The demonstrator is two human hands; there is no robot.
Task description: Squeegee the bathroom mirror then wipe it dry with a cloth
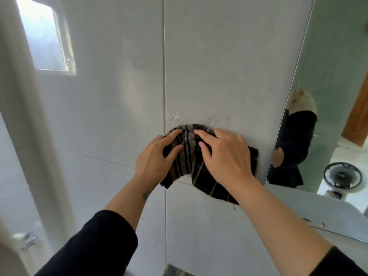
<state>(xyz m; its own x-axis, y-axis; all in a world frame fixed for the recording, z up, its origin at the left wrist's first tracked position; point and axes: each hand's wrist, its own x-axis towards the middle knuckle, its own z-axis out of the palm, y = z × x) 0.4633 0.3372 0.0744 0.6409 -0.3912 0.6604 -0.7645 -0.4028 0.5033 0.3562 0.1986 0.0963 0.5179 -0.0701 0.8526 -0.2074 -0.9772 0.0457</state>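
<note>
Cloth: your black cloth (191,166) with pale stripes lies bunched against the white tiled wall (209,66), just left of the mirror (328,96), not on the glass
Left hand: your left hand (154,158) lies on the cloth's left part, fingers spread and laid flat, thumb tucked onto the fabric; it presses rather than grips
Right hand: your right hand (225,154) covers the cloth's upper right, fingers stretched out and apart, palm down on the fabric
Cloth edges: one corner hangs below your right wrist, another sticks out to the right, close to the mirror's edge
Wall: smeared marks show just above the cloth (beside the vertical tile joint (164,76))
Mirror: it reflects a dark-clothed figure and a small black fan (342,175)
Sleeves: black, pushed up both forearms
Window: a small bright window (44,36) sits at upper left
</note>
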